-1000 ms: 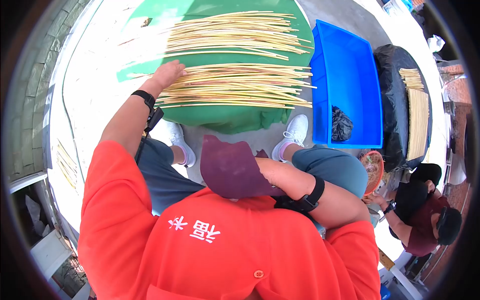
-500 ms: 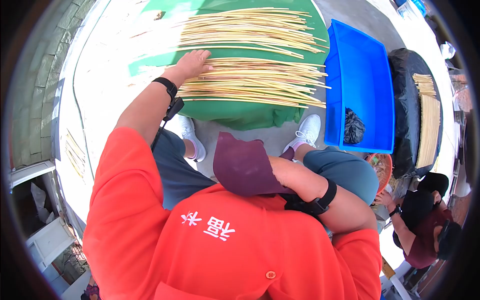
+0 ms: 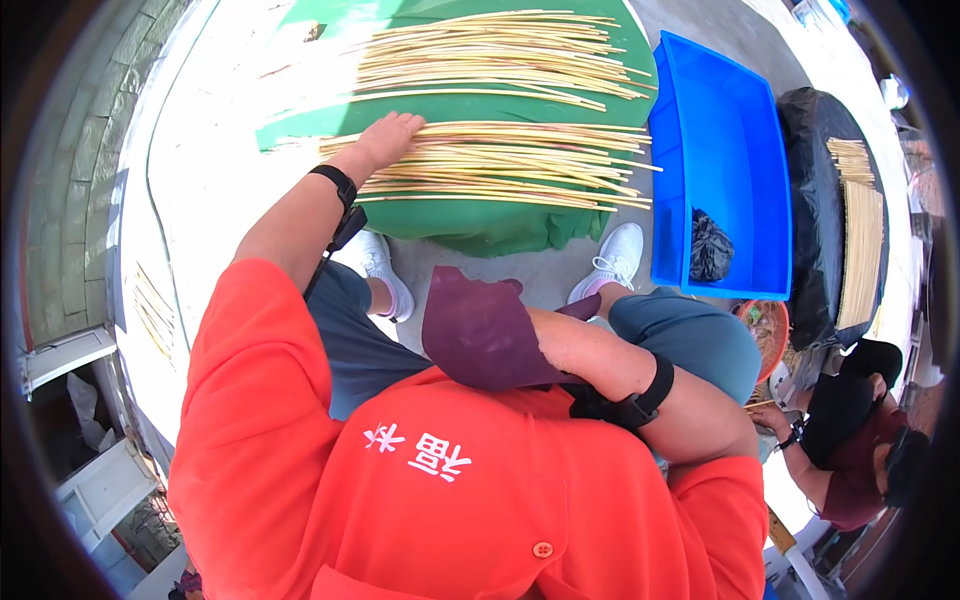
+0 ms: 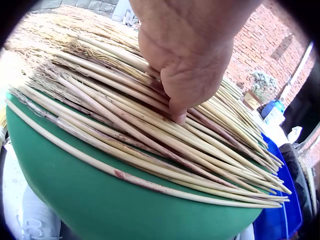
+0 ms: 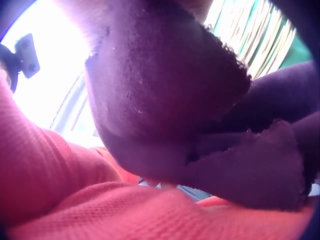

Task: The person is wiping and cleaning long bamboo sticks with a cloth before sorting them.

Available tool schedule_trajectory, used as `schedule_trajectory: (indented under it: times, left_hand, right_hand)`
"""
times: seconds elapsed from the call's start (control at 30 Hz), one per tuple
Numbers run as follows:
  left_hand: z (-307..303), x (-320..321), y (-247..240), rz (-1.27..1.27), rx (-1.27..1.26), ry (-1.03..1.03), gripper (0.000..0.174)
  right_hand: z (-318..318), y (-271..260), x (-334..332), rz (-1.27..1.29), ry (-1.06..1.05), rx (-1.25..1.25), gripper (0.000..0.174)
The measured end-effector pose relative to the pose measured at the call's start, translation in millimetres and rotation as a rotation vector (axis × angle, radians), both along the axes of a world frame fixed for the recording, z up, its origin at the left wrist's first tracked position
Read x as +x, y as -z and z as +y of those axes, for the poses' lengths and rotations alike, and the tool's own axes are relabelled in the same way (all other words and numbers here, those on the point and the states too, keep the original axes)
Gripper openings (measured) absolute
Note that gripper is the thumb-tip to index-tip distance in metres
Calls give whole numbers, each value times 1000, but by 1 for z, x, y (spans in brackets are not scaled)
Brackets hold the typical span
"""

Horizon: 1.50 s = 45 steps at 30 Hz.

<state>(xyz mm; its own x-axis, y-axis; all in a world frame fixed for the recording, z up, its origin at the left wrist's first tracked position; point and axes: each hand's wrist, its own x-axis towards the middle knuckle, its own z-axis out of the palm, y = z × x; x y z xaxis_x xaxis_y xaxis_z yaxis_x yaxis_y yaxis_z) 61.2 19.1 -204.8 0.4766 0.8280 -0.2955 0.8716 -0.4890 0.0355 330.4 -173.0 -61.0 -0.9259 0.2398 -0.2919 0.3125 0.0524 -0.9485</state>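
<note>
My left hand (image 3: 388, 140) rests on the upper edge of the nearer bundle of pale stalks (image 3: 510, 160), which lies across a green cloth (image 3: 450, 228). In the left wrist view, one of its fingertips (image 4: 179, 118) presses down onto the stalks, and more stalks pass behind the hand. A piece of maroon cloth (image 3: 478, 330) covers most of my right hand (image 3: 560, 342), held close to my chest. The right wrist view shows the cloth (image 5: 160, 85) with frayed edges and bits of fingertip (image 5: 154, 183) below it. How the right fingers lie is hidden.
A second bundle of stalks (image 3: 490, 58) lies farther back. To the right stands a blue tub (image 3: 715, 150) holding a black plastic bag (image 3: 710, 245), then a black-covered surface with stacked sticks (image 3: 860, 250). Another person (image 3: 845, 430) works beside a red basin (image 3: 768, 340).
Over the second, my left hand shifts slightly along the nearer bundle's upper edge and stays on it. The whole view slides right. The cloth stays over my right hand.
</note>
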Motion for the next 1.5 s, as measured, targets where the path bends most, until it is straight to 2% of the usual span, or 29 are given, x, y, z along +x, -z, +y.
schedule_trajectory:
  times: [0.17, 0.27, 0.33, 0.43, 0.47, 0.57, 0.63, 0.7, 0.77, 0.83, 0.93, 0.97, 1.1, 1.17, 1.43, 1.5]
  left_hand:
    - [2, -19, -4, 38, -34, -72, 39]
    - [3, -24, -8, 116, -57, -108, 43]
    - [-3, -23, -11, 73, -32, -135, 55]
    - [-12, -11, -15, -30, -25, -123, 65]
    - [-15, -6, -15, -28, -26, -122, 65]
    - [-19, 5, -14, 6, -33, -109, 71]
    - [-22, 11, -11, 6, 140, -26, 71]
    - [-22, 21, -10, -8, 177, 31, 70]
    - [-23, 37, -12, -20, 213, 88, 69]
    - [-22, 54, -12, -40, 111, 144, 62]
    - [-19, 81, -7, -82, 109, 224, 53]
    - [-18, 89, -4, -122, 133, 265, 43]
    - [-14, 114, 6, -78, 132, 358, 35]
    - [-14, 120, 13, -86, 140, 363, 27]
    - [-10, 130, 11, -212, 112, 266, 19]
    - [-11, 135, 7, -214, 104, 269, 18]
  right_hand:
    - [1, -7, -3, -59, -33, -10, 28]
    - [-2, 3, -3, -25, 5, -10, 28]
    - [-3, 4, -4, -14, 39, -32, 28]
    - [-3, 2, -6, -64, -46, 24, 28]
    - [-5, 9, -4, 14, 22, -18, 26]
    - [-14, 20, -2, 139, 146, -74, 24]
    - [-14, 19, -2, 185, 203, -88, 23]
    - [-7, 14, -4, 103, 66, -32, 22]
    - [-7, 19, -5, 111, 67, -40, 23]
    - [-8, 18, -7, 121, 72, -45, 24]
    - [-11, 10, -7, 166, 167, 6, 25]
    - [-12, 13, -7, 163, 165, 11, 27]
    - [-15, 24, -3, 157, 190, -55, 31]
    - [-17, 36, -2, 169, 190, -11, 32]
    - [-25, 46, 4, 240, 260, 130, 37]
    - [-28, 60, -1, 139, 233, 72, 40]
